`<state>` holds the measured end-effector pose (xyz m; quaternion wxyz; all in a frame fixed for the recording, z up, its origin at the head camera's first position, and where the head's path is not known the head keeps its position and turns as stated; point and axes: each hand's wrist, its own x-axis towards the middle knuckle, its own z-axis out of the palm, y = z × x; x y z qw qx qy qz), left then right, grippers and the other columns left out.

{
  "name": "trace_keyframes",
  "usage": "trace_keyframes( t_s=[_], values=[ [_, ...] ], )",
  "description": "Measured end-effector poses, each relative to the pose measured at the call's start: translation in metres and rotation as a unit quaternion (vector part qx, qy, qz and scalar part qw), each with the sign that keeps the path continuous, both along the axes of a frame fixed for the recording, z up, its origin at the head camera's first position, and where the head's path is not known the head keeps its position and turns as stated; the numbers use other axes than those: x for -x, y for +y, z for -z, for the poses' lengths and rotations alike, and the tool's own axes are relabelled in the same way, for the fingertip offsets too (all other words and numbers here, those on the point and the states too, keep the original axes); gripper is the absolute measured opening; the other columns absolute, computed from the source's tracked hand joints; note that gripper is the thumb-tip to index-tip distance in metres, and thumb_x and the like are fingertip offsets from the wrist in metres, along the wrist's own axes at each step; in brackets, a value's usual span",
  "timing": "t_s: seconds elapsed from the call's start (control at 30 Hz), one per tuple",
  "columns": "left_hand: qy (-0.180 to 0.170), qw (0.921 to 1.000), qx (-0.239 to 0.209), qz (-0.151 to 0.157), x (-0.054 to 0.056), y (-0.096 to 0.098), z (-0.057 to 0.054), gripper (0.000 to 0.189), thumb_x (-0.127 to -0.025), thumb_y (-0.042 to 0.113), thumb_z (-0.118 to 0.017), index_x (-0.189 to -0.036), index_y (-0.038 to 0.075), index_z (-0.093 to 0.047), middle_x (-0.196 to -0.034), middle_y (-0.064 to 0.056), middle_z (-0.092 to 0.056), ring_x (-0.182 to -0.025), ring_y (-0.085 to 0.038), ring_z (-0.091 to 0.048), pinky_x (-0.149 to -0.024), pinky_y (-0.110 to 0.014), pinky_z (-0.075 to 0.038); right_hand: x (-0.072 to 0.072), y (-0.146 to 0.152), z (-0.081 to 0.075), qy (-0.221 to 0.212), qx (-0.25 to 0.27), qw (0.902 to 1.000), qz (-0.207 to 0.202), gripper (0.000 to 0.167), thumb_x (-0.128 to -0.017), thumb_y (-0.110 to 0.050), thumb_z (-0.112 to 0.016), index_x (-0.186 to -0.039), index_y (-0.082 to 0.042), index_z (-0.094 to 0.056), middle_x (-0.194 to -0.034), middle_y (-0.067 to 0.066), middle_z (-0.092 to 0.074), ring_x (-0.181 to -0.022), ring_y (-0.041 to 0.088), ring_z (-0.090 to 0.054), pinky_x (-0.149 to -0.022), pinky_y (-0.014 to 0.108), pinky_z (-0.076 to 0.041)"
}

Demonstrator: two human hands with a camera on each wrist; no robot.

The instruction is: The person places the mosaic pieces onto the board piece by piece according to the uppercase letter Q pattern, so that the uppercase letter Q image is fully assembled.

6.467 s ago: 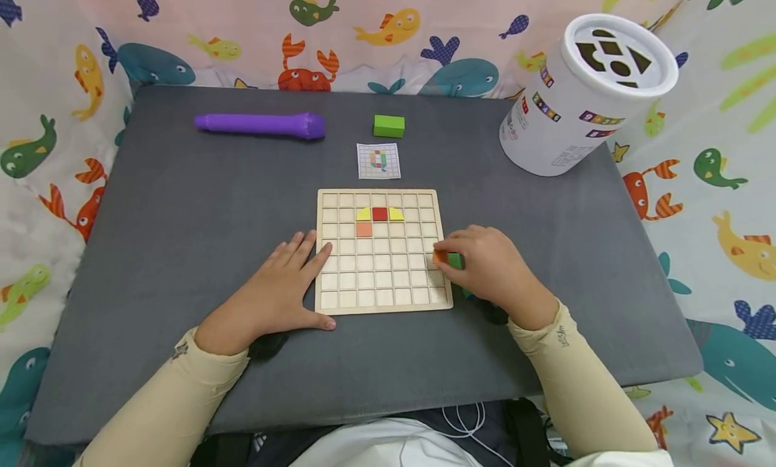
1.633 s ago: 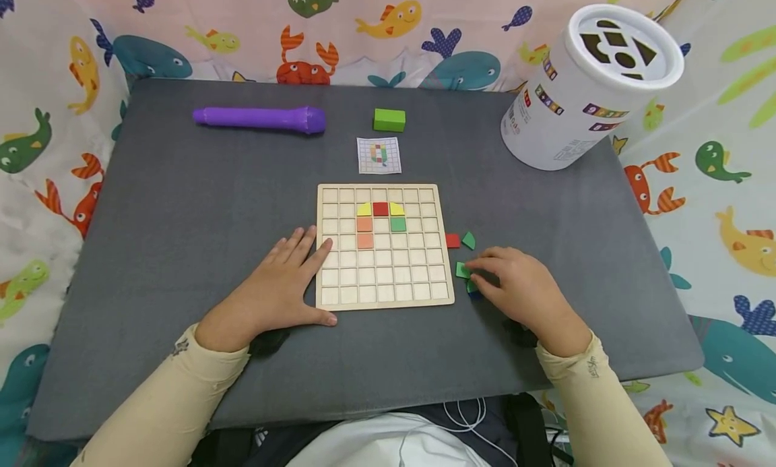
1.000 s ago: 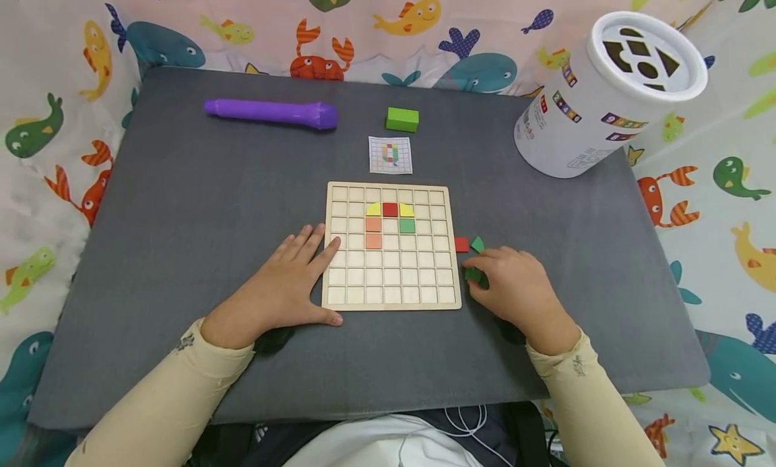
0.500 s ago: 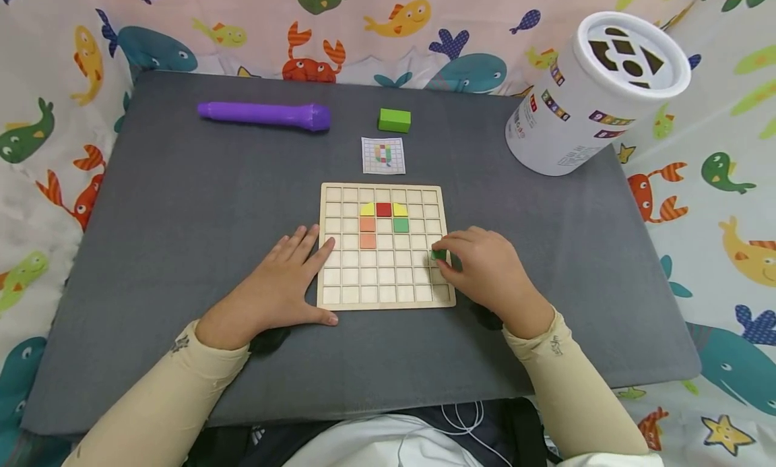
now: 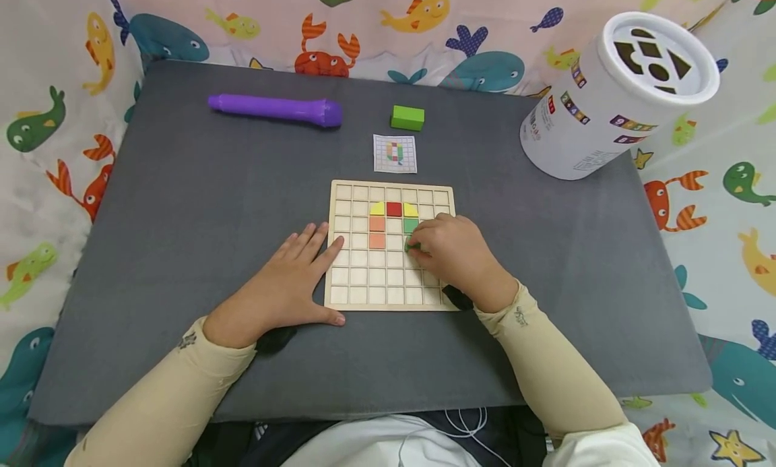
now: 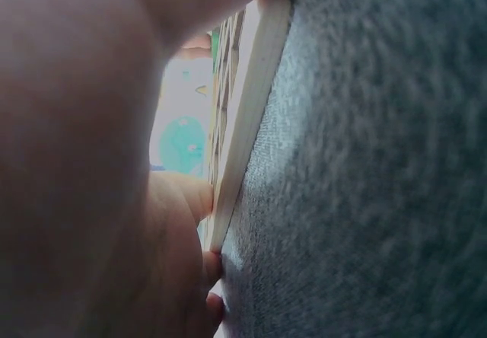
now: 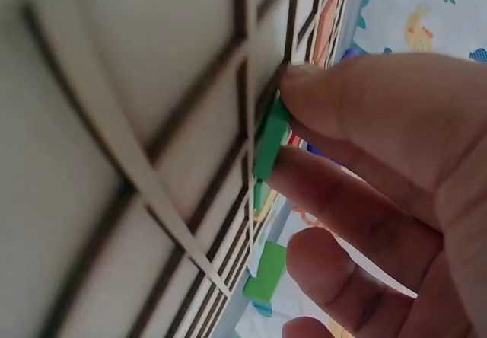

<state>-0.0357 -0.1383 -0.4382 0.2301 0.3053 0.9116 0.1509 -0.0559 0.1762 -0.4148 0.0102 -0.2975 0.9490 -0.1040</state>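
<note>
A wooden grid board (image 5: 358, 295) lies at the middle of the table. In its cells sit a red tile (image 5: 394, 209), yellow pieces (image 5: 377, 209) on either side of it, two orange tiles (image 5: 377, 240) down the left and a green tile (image 5: 410, 226) below the right yellow piece. My left hand (image 5: 285, 285) rests spread along the board's left edge. Thumb and finger of my right hand (image 5: 455, 255) pinch another green tile (image 7: 271, 141), which the right wrist view shows at the board's surface. From above, this tile is mostly covered by the fingers.
Beyond the board lie a small pattern card (image 5: 395, 154), a light green block (image 5: 407, 118) and a purple stick-shaped object (image 5: 275, 109). A white tub (image 5: 582, 123) with a shape-holed lid stands at the back right. A fish-print curtain (image 5: 388, 36) surrounds the table.
An orange tile and a green tile have come onto the board. My right hand has picked a green tile from the loose pieces and carried it left over the grid. My left hand stays put.
</note>
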Motion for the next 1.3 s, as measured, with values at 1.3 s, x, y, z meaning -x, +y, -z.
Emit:
trace_keyframes(
  t_s=[1.3],
  values=[
    [0.011, 0.9999, 0.003, 0.001, 0.0, 0.002, -0.002, 0.135, -0.076, 0.075, -0.084, -0.172, 0.009, -0.016, -0.177, -0.021, -0.002, -0.163, -0.039, 0.0, -0.129, -0.056, -0.006, -0.035, 0.048, -0.011, 0.0, 0.09, 0.9934, 0.072, 0.017, -0.096, -0.012, -0.079, -0.112, -0.008, -0.084, -0.113, 0.008, -0.076, -0.104, 0.029, -0.07, -0.088, 0.048, -0.058]
  ],
)
